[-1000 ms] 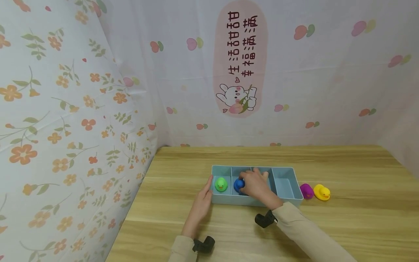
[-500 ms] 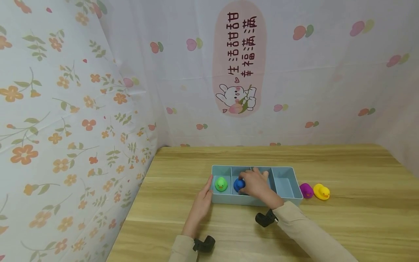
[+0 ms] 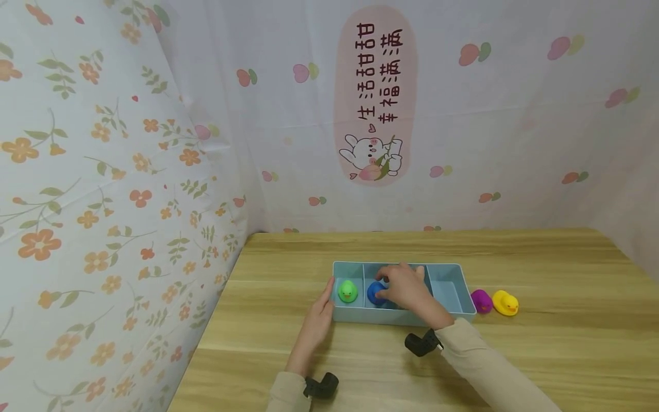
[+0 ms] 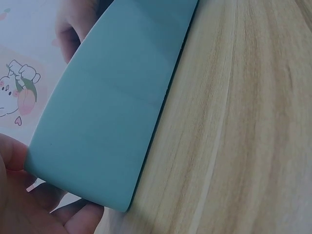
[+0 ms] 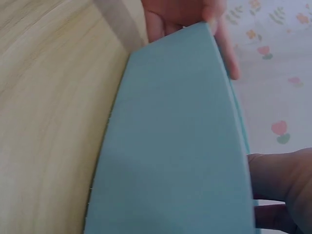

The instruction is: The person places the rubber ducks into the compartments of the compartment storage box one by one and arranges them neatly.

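Observation:
A light blue four-compartment box stands on the wooden table. Its leftmost compartment holds a green duck; in the second sits a blue duck. My right hand reaches over the front wall, thumb and forefinger bent around the blue duck and partly covering it. Against the box's left end lies my left hand, its fingers extended in the head view. Both wrist views show the outer wall of the box, with left-hand fingers at its end; the ducks are hidden there.
Just right of the box, a purple duck and a yellow duck lie side by side on the table. Patterned cloth hangs behind the table and along its left side.
My right hand and wrist have shifted slightly to the right, and more of the blue duck shows between the fingers. The left hand stays against the box end.

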Available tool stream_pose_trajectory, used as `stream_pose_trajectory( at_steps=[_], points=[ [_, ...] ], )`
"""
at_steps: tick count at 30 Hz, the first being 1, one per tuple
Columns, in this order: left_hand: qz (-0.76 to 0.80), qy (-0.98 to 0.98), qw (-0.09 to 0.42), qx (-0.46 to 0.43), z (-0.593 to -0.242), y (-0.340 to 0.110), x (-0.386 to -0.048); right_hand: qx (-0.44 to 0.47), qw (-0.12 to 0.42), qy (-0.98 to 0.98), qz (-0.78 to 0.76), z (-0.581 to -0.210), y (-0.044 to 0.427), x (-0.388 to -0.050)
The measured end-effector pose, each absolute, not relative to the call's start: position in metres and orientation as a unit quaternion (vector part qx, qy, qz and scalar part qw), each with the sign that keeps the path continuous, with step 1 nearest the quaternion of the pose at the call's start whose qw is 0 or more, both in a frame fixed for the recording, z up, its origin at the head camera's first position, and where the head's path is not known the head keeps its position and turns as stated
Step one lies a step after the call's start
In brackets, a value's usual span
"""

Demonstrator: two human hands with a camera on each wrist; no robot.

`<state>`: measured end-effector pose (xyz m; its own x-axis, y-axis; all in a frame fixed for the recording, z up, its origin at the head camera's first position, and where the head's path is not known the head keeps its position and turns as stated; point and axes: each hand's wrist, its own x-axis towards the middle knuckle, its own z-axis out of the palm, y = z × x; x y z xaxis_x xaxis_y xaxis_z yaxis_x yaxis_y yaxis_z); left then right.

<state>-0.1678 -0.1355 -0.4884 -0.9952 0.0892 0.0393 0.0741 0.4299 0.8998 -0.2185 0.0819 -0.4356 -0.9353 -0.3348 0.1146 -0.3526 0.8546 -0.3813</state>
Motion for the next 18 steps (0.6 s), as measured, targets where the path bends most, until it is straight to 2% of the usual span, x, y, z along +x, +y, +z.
stream_pose_trajectory(
  at_steps=[18],
  points=[
    [0.531,0.846,0.001,0.049,-0.487,-0.135,-0.168,0.186,0.052,-0.946,0.26,-0.425,0.101,-0.219]
  ],
)
